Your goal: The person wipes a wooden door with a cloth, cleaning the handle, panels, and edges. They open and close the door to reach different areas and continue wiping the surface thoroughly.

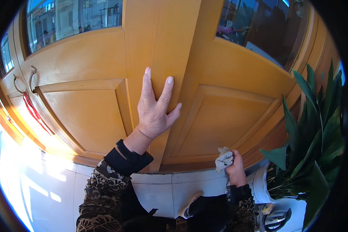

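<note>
My left hand [155, 111] is spread against the vertical wooden edge between two panelled sections of a yellow-brown door [168, 52], fingers apart and holding nothing. Lower on the right, my right hand [237, 168] grips a crumpled whitish cloth [224, 159]. The cloth is in front of the bottom of the right wooden panel [223, 121]; whether it touches the wood I cannot tell. Glass panes [75, 17] fill the upper part of the door sections and carry reflections.
On the right a leafy plant [316, 121] grows from a white pot [259, 185]. Beside it on the floor stands a metal kettle [277, 220]. At left, a red ribbon [33, 110] hangs from a curved door handle [17, 84]. Pale tiles [153, 194] cover the floor, sunlit at left.
</note>
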A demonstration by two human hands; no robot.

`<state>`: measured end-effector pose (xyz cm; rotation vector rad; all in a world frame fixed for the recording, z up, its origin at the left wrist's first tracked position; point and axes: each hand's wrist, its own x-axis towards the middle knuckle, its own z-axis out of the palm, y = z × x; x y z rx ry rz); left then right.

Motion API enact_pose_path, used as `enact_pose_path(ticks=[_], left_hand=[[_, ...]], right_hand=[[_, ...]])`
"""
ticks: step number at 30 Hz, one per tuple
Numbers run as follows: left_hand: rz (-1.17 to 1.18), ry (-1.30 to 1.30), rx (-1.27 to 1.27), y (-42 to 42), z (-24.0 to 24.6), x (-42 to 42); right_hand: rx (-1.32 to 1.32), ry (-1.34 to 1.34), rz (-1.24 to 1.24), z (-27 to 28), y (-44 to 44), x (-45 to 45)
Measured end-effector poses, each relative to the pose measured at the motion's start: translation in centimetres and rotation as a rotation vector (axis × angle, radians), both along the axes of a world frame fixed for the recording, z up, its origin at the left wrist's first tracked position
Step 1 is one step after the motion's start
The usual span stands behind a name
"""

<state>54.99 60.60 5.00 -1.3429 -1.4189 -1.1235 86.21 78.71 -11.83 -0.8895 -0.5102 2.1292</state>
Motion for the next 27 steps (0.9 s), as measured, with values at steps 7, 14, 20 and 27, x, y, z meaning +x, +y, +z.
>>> enact_pose_path(ticks=[7,14,20,27], left_hand=[[0.037,0.064,-0.036,-0.4,0.1,-0.5],[-0.014,0.103,0.020,0.2,-0.2,-1.0],[0.078,0.221,-0.041,0.4,-0.8,-0.5],[0.207,0.349,-0.103,0.4,0.5,0.7]], right_hand=[[1.529,-0.256,-0.594,17.6,-2.5,-12.5],[2.115,-0.961,-1.059,15.9,-3.5,-20.4],[2.174,-1.053,-0.900,6.3,-3.9,-20.1],[2.112,-1.004,-0.686,-6.8,-4.5,-18.7]])
